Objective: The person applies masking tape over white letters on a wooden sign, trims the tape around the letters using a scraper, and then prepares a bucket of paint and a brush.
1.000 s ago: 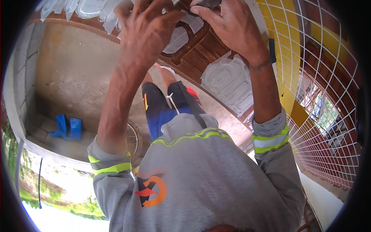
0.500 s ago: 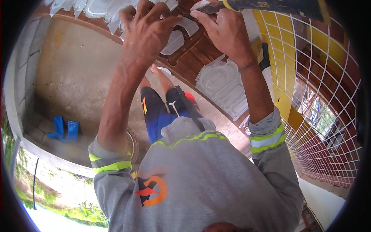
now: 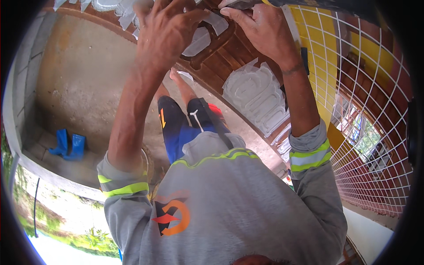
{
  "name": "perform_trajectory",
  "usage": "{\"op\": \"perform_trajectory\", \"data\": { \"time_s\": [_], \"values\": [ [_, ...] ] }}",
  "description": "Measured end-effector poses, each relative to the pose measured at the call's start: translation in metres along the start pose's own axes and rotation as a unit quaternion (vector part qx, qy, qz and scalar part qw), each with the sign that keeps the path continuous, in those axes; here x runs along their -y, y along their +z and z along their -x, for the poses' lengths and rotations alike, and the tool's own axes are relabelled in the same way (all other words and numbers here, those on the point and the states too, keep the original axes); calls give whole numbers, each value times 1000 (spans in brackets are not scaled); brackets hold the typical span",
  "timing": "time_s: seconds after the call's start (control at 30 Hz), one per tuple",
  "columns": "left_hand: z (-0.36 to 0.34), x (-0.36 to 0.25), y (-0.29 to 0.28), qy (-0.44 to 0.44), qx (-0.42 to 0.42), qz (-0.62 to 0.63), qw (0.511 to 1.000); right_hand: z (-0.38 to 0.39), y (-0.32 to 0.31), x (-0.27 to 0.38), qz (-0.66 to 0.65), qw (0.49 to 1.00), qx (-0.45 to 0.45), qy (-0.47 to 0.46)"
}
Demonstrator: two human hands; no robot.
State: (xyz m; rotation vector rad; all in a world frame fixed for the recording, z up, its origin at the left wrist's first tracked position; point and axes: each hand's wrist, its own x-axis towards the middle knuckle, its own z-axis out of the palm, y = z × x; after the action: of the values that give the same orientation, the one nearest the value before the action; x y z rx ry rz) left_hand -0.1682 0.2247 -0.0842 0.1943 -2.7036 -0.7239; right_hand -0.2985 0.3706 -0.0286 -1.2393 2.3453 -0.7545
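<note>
A brown wooden panel (image 3: 220, 66) with carved mouldings slants across the top of the view. Pale grey sheets or coated patches lie on it, such as a large ridged patch (image 3: 255, 98) and a smaller pale piece (image 3: 197, 42). Over its upper part is my left hand (image 3: 164, 37), fingers apart and bent, thumb pointing right; the fingertips are cut off by the top edge. My right hand (image 3: 266, 33) pinches a grey flat end (image 3: 242, 5) between thumb and fingers. This end meets a black tool body with yellow trim (image 3: 316, 3), mostly out of view.
White wire mesh (image 3: 366, 128) stands at the right before a yellow wall (image 3: 324, 48). Blue boots (image 3: 76, 147) stand on the concrete floor (image 3: 84, 75) at the left, inside a low block wall (image 3: 20, 79). Bare legs show below the panel.
Both hands sit slightly higher in the view, the left one also a little further left. The panel and mesh have shifted slightly. The right hand keeps its pinch.
</note>
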Motion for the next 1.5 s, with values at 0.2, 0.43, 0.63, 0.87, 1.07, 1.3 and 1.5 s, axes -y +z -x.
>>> {"op": "perform_trajectory", "data": {
  "time_s": [0.2,0.43,0.63,0.87,1.07,1.3,1.5],
  "values": [
    [1,1,5,-6,-7,3,1000,-3,1,-7,8,1000,23,-19],
    [0,0,3,-23,1,24,999,-4,0,-6,2,999,30,-21],
    [0,1,3,-12,-6,2,1000,-5,-3,2,32,998,25,-55],
    [-7,1,0,14,-6,-2,1000,0,-2,-6,51,996,36,-63],
    [-16,8,13,46,1,32,998,5,-1,-10,108,987,34,-113],
    [-25,16,13,90,-5,23,996,1,-12,-1,123,981,85,-126],
    [-27,20,16,139,2,-1,990,4,-11,-2,21,993,64,-99]
  ]
}}
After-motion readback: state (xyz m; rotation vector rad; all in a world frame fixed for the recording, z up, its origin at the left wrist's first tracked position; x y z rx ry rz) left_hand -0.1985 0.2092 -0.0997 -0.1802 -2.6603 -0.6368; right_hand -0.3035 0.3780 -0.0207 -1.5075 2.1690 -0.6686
